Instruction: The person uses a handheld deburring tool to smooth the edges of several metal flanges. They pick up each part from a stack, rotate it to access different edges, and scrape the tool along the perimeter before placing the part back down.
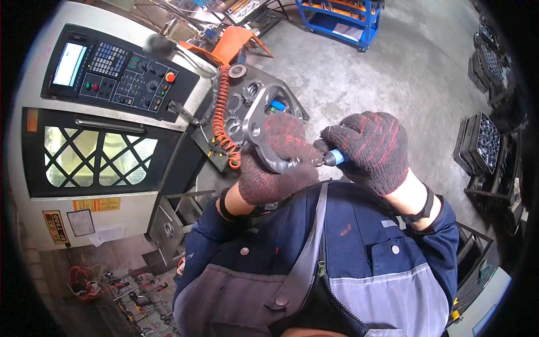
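Observation:
My left hand [275,160], in a dark red-flecked knit glove, grips a grey cast metal part [257,115] with round bores and an open frame, held up in front of my chest. My right hand [373,149], gloved the same way, holds a small blue-handled tool [334,159] whose tip touches the lower edge of the part. Both forearms come out of a blue and grey work jacket.
A grey machine tool with a control panel [115,73] and a mesh-windowed door [95,154] stands at the left. An orange coiled hose [220,112] hangs beside a tray of metal parts [238,106]. Black crates of parts [483,143] sit at the right, a blue cart [342,19] at the back.

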`<state>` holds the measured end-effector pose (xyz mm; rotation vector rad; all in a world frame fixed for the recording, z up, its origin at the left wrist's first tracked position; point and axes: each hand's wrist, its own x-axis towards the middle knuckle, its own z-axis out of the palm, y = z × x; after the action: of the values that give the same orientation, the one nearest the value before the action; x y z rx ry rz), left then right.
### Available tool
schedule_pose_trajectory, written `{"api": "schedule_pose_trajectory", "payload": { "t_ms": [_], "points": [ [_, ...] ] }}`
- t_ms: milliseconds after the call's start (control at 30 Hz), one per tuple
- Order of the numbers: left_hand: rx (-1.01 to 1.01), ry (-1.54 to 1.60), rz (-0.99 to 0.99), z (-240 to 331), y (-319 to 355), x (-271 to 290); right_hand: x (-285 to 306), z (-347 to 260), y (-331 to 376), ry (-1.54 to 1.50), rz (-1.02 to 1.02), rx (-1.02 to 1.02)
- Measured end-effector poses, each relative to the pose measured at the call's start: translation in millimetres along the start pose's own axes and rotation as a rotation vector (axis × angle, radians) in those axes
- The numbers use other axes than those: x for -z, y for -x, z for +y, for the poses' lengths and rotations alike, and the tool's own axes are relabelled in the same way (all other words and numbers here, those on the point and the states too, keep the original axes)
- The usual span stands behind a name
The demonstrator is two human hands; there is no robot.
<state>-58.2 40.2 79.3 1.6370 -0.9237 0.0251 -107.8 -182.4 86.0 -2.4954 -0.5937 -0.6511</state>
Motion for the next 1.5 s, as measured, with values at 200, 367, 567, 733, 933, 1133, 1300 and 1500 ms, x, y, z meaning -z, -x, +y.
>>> {"api": "schedule_pose_trajectory", "payload": {
  "t_ms": [200, 367, 567, 733, 933, 1133, 1300, 1500],
  "points": [
    [0.038, -0.127, 0.164, 7, -4, -11, -1, 0, -1, 0.070, 0.004, -0.026],
    [-0.081, -0.442, 0.102, 14, -11, 5, -3, 1, 1, 0.042, 0.133, -0.074],
    [0.077, -0.164, 0.115, 1, 1, 16, 1, 5, 3, -0.076, 0.155, -0.070],
    [0.369, 0.130, 0.202, 4, 11, 6, 0, 6, 7, -0.107, 0.153, -0.074],
    [0.286, 0.260, 0.055, -5, 12, 18, -8, 10, 12, -0.419, 0.127, -0.244],
    [0.233, 0.303, -0.028, -5, 12, 20, -5, 4, 8, -0.598, 0.114, -0.439],
    [0.293, 0.224, -0.083, -2, 5, 14, -8, 12, 11, -0.619, 0.113, -0.344],
    [0.494, 0.276, -0.040, -10, 18, 8, 1, 8, -3, -0.346, 0.047, -0.073]
  ]
}}
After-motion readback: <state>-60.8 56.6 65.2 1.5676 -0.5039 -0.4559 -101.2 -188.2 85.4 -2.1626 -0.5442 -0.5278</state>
